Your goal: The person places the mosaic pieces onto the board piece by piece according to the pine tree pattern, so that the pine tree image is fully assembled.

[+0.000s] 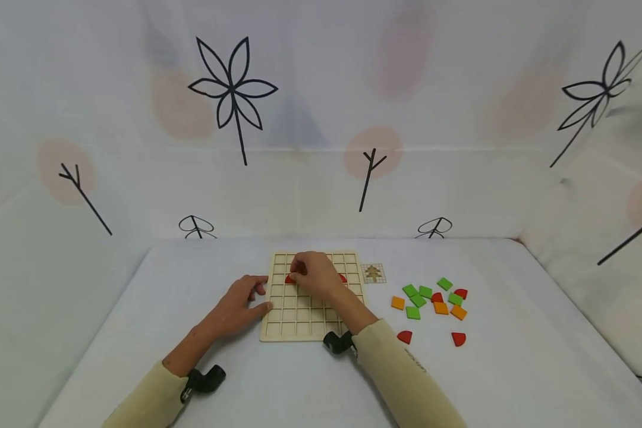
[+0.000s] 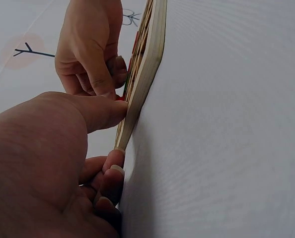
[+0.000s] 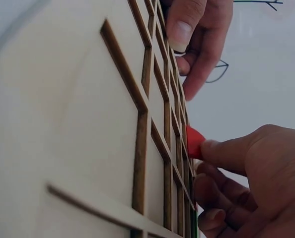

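Right wrist, red piece [image 3: 194,142], seemingly in hand [image 3: 266,173]

- Board [image 1: 289,329]: pale wood, brown gridlines
- Tiles [image 1: 414,312]: green, orange
- Curved pieces [image 1: 458,339]: red
- 2 sleeves [image 1: 401,371]: pale beige
- Backdrop [image 1: 310,196]: white, black plant motifs, peach blotches

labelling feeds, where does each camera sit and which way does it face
Head: on the head, facing forward and down at the grid board and tiles; left hand, right hand and sleeves show.
Left wrist: on that wrist, facing the board's edge; both hands show.
Right wrist: on that wrist, facing across the board toward a red piece; both hands show.
Wrist views share board and hands.
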A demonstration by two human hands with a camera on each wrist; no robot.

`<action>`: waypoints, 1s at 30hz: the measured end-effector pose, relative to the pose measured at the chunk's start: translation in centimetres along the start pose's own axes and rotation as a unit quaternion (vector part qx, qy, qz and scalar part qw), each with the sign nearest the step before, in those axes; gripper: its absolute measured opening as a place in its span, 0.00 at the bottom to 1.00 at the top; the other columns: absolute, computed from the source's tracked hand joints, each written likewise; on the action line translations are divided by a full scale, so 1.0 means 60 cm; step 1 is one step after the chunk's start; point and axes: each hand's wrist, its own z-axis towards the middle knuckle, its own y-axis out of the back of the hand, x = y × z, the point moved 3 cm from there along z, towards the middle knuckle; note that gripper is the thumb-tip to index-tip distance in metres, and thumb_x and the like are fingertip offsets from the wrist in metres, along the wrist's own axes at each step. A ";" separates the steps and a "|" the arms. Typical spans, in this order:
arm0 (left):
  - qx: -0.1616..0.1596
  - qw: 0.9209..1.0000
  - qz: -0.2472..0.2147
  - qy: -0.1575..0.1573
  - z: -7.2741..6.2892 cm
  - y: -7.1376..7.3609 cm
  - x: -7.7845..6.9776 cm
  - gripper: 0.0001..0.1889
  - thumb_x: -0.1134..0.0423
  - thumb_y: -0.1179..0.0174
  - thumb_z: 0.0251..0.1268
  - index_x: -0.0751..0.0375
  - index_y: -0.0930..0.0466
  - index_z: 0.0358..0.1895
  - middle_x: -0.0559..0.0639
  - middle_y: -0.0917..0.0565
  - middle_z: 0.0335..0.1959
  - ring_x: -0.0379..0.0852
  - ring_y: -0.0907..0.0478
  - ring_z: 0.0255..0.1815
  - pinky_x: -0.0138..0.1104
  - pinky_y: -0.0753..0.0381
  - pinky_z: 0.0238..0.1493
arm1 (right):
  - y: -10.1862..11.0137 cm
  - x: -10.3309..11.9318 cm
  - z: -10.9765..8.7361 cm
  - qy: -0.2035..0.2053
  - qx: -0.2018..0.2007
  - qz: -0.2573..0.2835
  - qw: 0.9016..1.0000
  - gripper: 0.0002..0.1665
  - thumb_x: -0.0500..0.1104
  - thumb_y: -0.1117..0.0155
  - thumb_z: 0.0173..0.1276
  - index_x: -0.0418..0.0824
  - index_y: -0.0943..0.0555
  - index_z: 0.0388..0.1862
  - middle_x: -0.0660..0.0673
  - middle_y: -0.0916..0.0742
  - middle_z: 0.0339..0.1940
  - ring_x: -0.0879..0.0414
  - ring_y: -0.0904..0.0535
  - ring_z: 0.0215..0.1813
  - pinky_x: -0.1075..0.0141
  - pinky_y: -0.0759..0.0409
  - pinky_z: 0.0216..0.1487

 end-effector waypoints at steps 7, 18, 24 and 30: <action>-0.004 1.000 0.001 -0.007 -0.005 -0.001 -0.005 0.32 0.59 0.32 0.73 0.67 0.29 0.75 0.47 0.23 0.48 0.44 0.31 0.47 0.39 0.30 0.49 | -0.004 0.001 -0.007 0.010 -0.003 -0.003 1.000 0.03 0.37 0.27 0.72 0.40 0.14 0.40 0.47 0.17 0.37 0.55 0.22 0.39 0.61 0.21 0.44; -0.004 1.000 -0.003 -0.001 -0.013 0.000 -0.017 0.32 0.60 0.32 0.74 0.68 0.30 0.76 0.48 0.23 0.49 0.45 0.31 0.47 0.39 0.30 0.50 | -0.005 0.001 -0.015 -0.003 0.008 0.015 1.000 0.04 0.37 0.27 0.73 0.38 0.13 0.43 0.46 0.16 0.40 0.54 0.20 0.42 0.60 0.19 0.47; -0.008 1.000 -0.003 -0.001 -0.016 -0.002 -0.018 0.32 0.60 0.32 0.74 0.69 0.30 0.75 0.48 0.23 0.49 0.45 0.30 0.47 0.38 0.30 0.49 | -0.006 0.000 -0.017 0.003 0.011 0.015 1.000 0.03 0.37 0.27 0.73 0.39 0.13 0.43 0.47 0.17 0.38 0.55 0.23 0.40 0.61 0.21 0.45; -0.009 1.000 0.000 0.000 -0.019 -0.005 -0.018 0.32 0.59 0.33 0.74 0.68 0.30 0.75 0.47 0.23 0.49 0.44 0.31 0.47 0.39 0.30 0.49 | -0.006 0.000 -0.018 0.002 0.016 0.013 1.000 0.08 0.38 0.28 0.73 0.36 0.14 0.48 0.46 0.17 0.37 0.55 0.23 0.39 0.61 0.21 0.45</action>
